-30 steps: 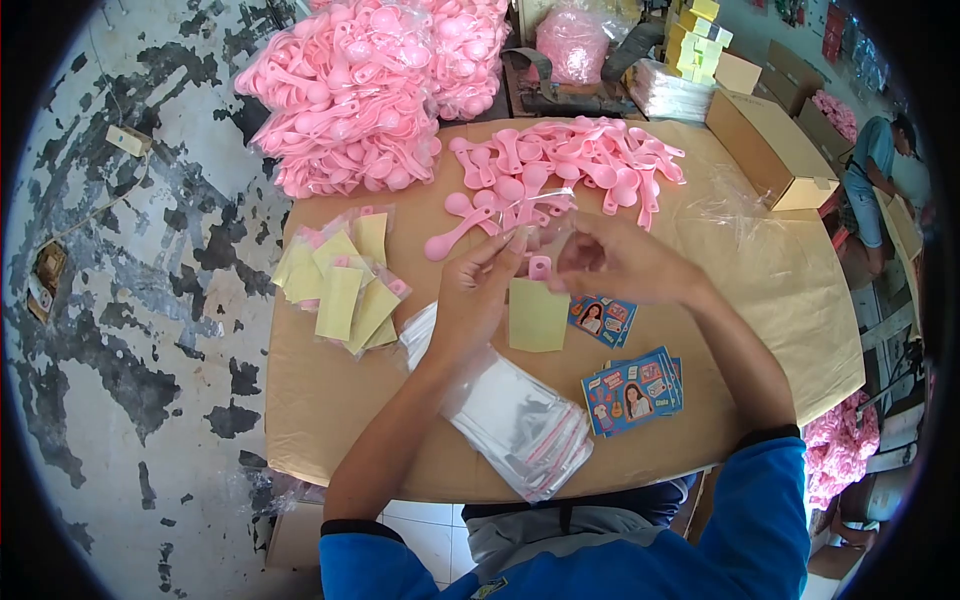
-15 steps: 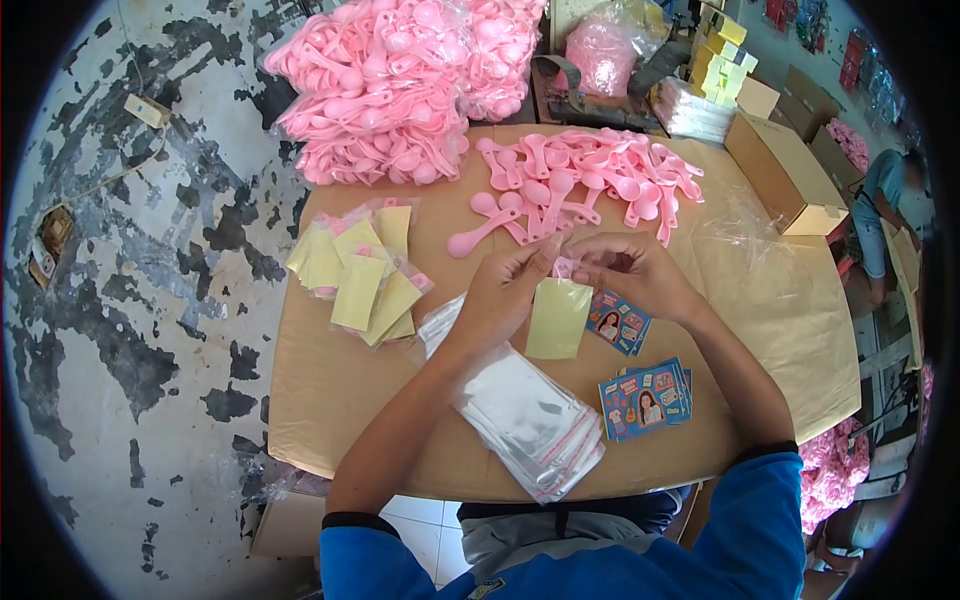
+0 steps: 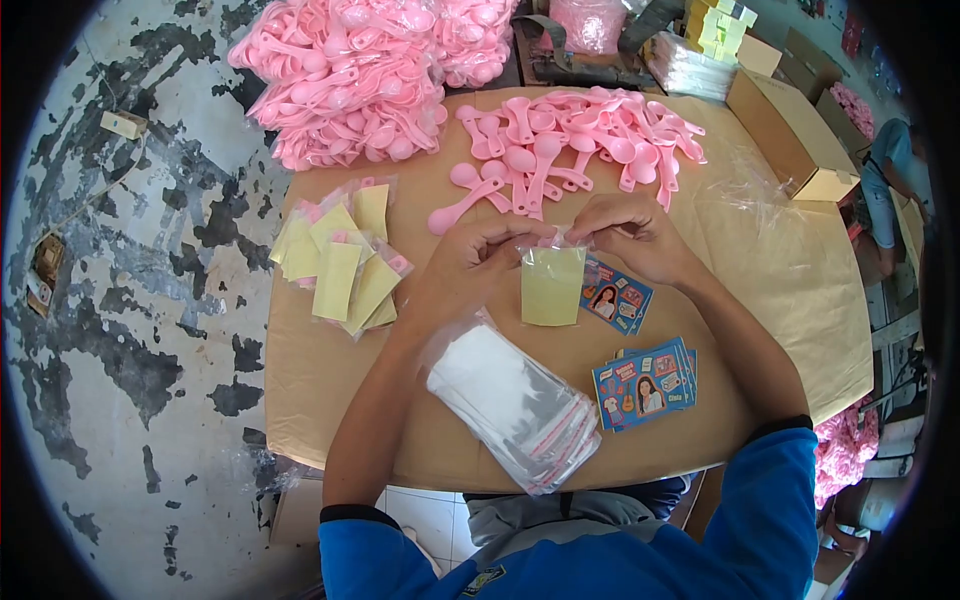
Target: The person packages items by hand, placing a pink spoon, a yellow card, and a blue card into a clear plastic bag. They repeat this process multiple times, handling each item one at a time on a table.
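Between my hands hangs a clear plastic bag with a pale yellow card (image 3: 551,290) inside. My left hand (image 3: 478,255) pinches the bag's top left edge. At the top right edge, the fingertips of my right hand (image 3: 635,235) are closed on the same bag. Blue printed cards (image 3: 618,300) lie just under my right hand, and a second stack of blue cards (image 3: 645,388) is nearer to me. A pile of flat clear bags (image 3: 515,405) rests below my left hand. Beyond my fingers, loose pink measuring spoons (image 3: 580,145) are heaped.
Filled bags with yellow cards (image 3: 340,260) lie at the left of the brown-covered table (image 3: 780,300). Large plastic sacks of pink spoons (image 3: 350,80) stand at the back left. A cardboard box (image 3: 790,135) sits at the back right. Another person (image 3: 890,190) is at the far right.
My hands still hold the bag by its top; my left hand has shifted left along it. The yellow card now faces me more squarely. The whole view has tilted slightly.
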Motion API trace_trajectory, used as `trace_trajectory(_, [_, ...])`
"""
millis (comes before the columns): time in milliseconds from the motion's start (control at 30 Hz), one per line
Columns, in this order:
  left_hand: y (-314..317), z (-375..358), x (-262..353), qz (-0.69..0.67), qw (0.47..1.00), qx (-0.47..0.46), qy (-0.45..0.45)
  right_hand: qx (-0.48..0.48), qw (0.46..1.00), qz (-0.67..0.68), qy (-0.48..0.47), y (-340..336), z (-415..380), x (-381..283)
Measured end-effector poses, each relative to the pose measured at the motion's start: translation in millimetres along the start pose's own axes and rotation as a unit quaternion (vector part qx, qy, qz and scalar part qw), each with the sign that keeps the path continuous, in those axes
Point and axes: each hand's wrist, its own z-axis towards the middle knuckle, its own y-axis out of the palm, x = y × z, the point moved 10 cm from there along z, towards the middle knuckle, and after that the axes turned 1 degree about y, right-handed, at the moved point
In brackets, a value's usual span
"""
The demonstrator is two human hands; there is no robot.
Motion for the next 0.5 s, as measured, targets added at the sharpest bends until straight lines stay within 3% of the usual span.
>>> trace_trajectory(200, [-6.0, -2.1, -4.6, 0.039, 0.999, -0.007, -0.014, -0.024, 0.993, -0.094, -0.066, 4.0, -0.5, -12.9])
trace_trajectory(300, [-6.4, -3.1, -0.5, -0.027, 1.000, 0.003, -0.012, -0.027, 0.988, -0.133, -0.075, 5.1, 0.2, -18.5])
trace_trajectory(367, [-6.2, -3.1, -1.2, 0.037, 0.999, -0.001, -0.006, -0.025, 0.983, -0.165, -0.072, 5.4, 0.3, -20.7])
trace_trajectory(467, [-4.1, -3.3, -7.6, 0.048, 0.999, -0.007, -0.014, -0.053, 0.941, -0.300, -0.148, 4.9, -2.0, -25.0])
trace_trajectory(500, [-3.6, -3.5, -10.1, 0.037, 0.999, -0.009, -0.020, 0.002, 0.966, -0.233, -0.114, -5.3, -0.1, -20.6])
